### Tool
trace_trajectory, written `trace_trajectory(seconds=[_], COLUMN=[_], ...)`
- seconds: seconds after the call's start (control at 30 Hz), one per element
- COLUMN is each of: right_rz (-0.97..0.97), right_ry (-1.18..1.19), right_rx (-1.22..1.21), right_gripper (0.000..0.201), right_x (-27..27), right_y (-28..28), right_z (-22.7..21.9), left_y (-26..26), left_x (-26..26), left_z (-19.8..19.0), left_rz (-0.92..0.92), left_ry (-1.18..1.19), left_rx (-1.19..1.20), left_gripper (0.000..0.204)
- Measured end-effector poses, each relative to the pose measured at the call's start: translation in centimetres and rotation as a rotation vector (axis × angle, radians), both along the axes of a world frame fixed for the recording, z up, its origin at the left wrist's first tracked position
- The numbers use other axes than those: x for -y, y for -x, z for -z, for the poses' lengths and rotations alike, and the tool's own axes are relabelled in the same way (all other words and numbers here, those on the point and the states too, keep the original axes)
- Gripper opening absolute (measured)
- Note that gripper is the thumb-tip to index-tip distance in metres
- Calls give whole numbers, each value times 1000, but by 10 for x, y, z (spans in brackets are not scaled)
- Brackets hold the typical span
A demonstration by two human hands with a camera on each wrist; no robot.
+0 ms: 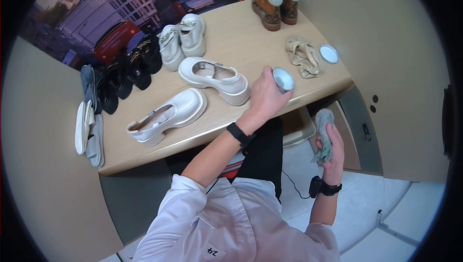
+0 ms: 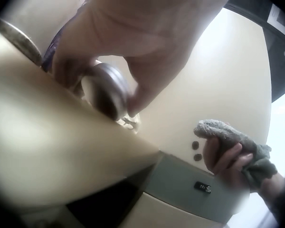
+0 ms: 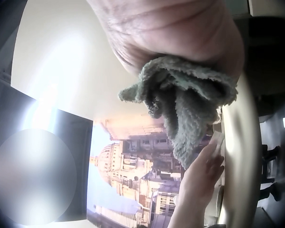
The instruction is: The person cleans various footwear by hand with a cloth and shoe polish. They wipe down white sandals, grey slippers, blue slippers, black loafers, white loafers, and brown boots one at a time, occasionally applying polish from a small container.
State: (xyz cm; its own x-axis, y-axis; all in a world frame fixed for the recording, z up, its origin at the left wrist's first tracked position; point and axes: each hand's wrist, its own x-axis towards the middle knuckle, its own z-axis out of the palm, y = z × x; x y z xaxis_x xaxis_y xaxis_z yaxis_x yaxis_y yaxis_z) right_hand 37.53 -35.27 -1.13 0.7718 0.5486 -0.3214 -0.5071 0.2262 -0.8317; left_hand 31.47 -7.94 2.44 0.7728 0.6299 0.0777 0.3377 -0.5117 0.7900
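Note:
Over the desk's front edge my left hand [image 1: 268,95] grips a small round metal tin [image 1: 283,80], its round face turned upward and pale inside. The left wrist view shows the tin [image 2: 115,85] between thumb and fingers. Off the desk to the right, my right hand [image 1: 336,144] holds a fuzzy grey-green cloth [image 1: 325,120], bunched with its end hanging below the fingers. Nearest the left hand is a white chunky-heeled shoe [image 1: 231,86]; its mate [image 1: 176,112] lies farther left on the desk. A white round disc [image 1: 329,54] lies near the right edge beside a crumpled beige cloth [image 1: 304,57].
Brown ankle boots [image 1: 272,9] with white collars stand at the back right. White shoes [image 1: 181,40], black shoes [image 1: 132,67] and pale slippers [image 1: 89,129] line the desk's back and left. Below the desk [image 1: 270,45] is an open drawer [image 1: 299,127]; a cabinet wall rises at right.

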Motion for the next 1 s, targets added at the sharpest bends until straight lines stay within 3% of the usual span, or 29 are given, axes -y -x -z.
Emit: trace_trajectory(seconds=[0.17, 0.2, 0.33, 0.43, 0.5, 0.57, 0.63, 0.7, 0.77, 0.83, 0.9, 1.0], right_rz=[-29, -38, -41, -58, -98, -152, -219, -278, -329, -442, -528, -544], right_ry=[0, -8, -46, -52, -47, -30, 4, 48, 101, 149, 201, 219], right_rx=[2, 2, -24, -15, 7, 36, 45, 98, 198, 366, 655, 962], right_gripper=[39, 40, 46, 47, 48, 48, 47, 47, 46, 42, 41, 38], right_x=[-13, -15, -19, -21, -23, -28, -37, -52, -80, -104, -135, -189], right_y=[6, 7, 10, 18, 25, 34, 44, 57, 75, 86, 97, 120], right_z=[3, 2, 7, 0, -5, -9, -10, -17, -36, -52, -65, -105], left_y=[-6, -8, 12, 66, 121, 180, 241, 305, 368, 433, 444, 433], left_x=[4, 4, 15, 26, 26, 5, -18, -35, -63, -87, -108, -128], left_z=[36, 43, 34, 9, 0, -23, -41, -44, -61, -43, -37, -12], left_rz=[-109, -113, -88, 53, 258, 621, 738, 615, 396, -60, -433, -463], left_ry=[-252, -255, -275, -236, -174, 121, 422, 418, 458, 684, 355, -151], left_rx=[97, 120, 112, 195, 138, 80, -219, 26, 11, 129, 124, 3], left_gripper=[81, 94, 114, 98, 73, 54, 50, 46, 48, 62, 94, 121])
